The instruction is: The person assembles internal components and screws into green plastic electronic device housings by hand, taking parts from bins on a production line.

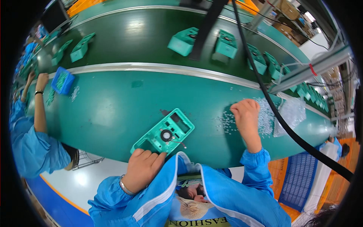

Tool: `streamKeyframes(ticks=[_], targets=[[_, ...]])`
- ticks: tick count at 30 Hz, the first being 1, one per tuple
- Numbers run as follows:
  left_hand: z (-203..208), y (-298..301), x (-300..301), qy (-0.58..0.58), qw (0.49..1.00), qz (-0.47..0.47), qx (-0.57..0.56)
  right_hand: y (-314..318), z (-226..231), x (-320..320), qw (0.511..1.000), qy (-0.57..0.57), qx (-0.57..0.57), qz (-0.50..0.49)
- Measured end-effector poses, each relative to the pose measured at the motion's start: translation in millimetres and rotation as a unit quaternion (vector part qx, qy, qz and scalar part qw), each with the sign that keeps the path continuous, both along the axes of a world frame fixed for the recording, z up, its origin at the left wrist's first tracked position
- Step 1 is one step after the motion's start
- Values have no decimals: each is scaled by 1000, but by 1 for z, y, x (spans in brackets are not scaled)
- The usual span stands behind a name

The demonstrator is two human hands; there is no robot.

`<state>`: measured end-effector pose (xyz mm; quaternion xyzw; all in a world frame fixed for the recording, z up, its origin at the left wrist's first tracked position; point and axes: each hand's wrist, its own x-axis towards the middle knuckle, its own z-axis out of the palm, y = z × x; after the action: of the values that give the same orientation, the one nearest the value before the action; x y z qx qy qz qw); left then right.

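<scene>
A green plastic housing (176, 126) lies at an angle on the table in front of me, its inside facing up. It has a round black speaker (166, 135) and a short wire with a small connector at its end. My left hand (145, 166) grips the housing's near edge, fingers curled over the rim. To the right, my right hand (246, 115) is just over a spread of small whitish pieces (266, 117), its fingertips pinched together. Whatever is between those fingertips is too small or hidden to make out.
A clear plastic bag (293, 115) lies beside the small pieces. Beyond the metal rail, several green housings (227, 43) stand on a dark green belt (128, 41). A black cable (281, 117) hangs across the right side. At left, a co-worker's arm (40, 109) is near a blue bin (63, 80).
</scene>
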<state>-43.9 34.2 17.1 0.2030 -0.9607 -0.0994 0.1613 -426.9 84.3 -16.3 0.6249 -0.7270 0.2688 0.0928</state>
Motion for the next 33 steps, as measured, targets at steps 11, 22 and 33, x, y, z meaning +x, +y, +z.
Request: streamKeyframes(ticks=[11, 22, 33], targets=[[-1, -25, 9, 18, 999, -24, -21, -42, 45, 99, 941, -194, 87, 263], [-7, -29, 15, 51, 998, -31, -4, -57, 33, 149, 898, -165, 125, 388], [-8, -29, 16, 52, 998, -36, -6, -51, 43, 155, 897, -116, 136, 404]])
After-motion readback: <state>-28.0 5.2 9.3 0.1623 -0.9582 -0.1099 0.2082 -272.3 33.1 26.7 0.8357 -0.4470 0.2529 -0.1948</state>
